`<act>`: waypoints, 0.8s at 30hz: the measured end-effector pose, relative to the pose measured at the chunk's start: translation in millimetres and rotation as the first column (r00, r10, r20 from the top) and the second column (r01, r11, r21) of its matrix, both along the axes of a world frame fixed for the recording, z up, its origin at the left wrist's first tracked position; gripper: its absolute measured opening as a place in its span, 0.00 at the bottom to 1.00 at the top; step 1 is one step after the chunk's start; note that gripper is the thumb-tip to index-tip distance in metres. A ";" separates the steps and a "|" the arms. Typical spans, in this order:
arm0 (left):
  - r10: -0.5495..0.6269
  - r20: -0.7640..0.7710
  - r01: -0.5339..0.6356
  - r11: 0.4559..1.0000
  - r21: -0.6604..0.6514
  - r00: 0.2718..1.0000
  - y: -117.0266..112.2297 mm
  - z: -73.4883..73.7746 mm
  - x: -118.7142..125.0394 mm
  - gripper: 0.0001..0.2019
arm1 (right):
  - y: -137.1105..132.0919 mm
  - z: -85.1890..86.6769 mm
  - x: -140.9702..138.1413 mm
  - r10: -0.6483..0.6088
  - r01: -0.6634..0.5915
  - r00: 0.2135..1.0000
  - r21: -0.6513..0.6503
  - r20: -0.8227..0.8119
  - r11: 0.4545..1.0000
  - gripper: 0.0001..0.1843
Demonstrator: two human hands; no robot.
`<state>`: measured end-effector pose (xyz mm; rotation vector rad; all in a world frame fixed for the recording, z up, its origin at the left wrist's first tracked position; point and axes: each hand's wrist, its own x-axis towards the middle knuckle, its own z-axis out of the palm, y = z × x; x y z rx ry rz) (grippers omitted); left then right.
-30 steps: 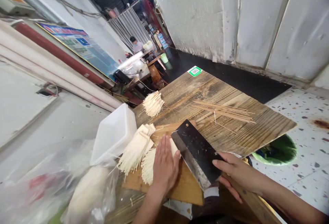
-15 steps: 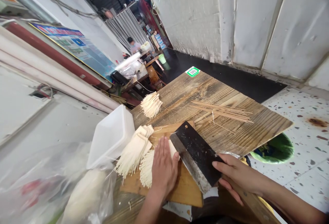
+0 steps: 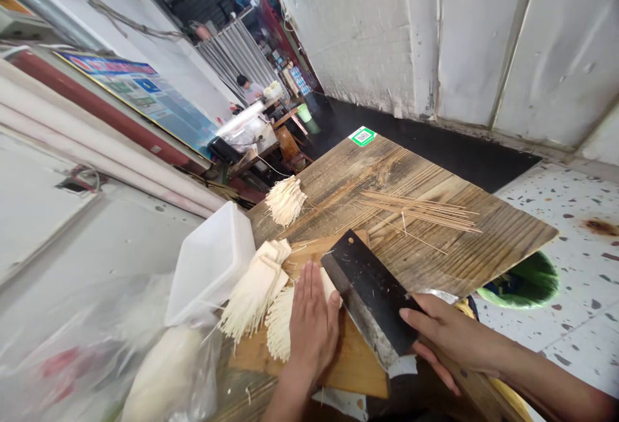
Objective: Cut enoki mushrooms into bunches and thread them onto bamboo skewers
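My left hand lies flat, fingers stretched, on a pale tofu sheet whose left edge is cut into thin strips. In my right hand is a cleaver, gripped near where the blade meets the handle. The blade slants beside my left thumb, close to the uncut end of the sheet. Both rest over a wooden cutting board. Left of my hand, more fringed tofu sheets lie stacked. A bundle of cut strips sits farther back on the table.
Thin wooden skewers lie on the wooden table. A white plastic box and a clear plastic bag stand on the left. A green-lined bin is below the right edge. Another person sits far back.
The view has shifted slightly. My left hand still presses on the tofu sheet, and the cleaver keeps nearly the same place beside it.
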<state>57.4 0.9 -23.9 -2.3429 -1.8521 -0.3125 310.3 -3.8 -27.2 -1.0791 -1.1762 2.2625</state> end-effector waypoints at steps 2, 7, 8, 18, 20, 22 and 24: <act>-0.005 0.001 0.005 1.000 0.003 1.000 -0.7 0.3 1.0 0.30 | -3.1 -0.7 0.3 -0.008 0.008 1.000 -0.008 -0.014 1.000 0.21; 0.000 0.023 0.001 1.000 -0.005 1.000 -0.4 -1.3 1.4 0.31 | 1.9 0.8 -11.6 -0.021 0.020 0.999 -0.013 -0.042 1.000 0.20; 0.005 0.027 -0.005 1.000 -0.007 1.000 0.0 -1.8 1.1 0.31 | 4.8 1.4 -15.6 -0.022 0.022 0.998 -0.007 -0.051 1.000 0.19; 0.000 0.037 0.002 0.999 -0.035 0.999 0.0 -1.8 0.7 0.31 | -0.4 3.5 -21.0 -0.011 0.011 0.999 -0.002 -0.052 1.000 0.18; 0.023 0.062 -0.020 0.999 -0.044 0.998 0.4 -2.8 -0.1 0.30 | 9.2 10.8 -33.5 -0.032 0.033 0.997 0.017 -0.064 0.999 0.16; 0.051 0.088 -0.047 0.997 -0.058 0.995 0.7 -3.6 -1.3 0.30 | 18.7 16.6 -46.8 -0.030 0.032 0.998 0.027 -0.059 0.999 0.14; 0.064 0.096 -0.057 0.996 -0.071 0.993 0.4 -3.5 -2.0 0.29 | 20.5 17.7 -52.2 -0.025 0.027 0.998 0.028 -0.049 0.999 0.12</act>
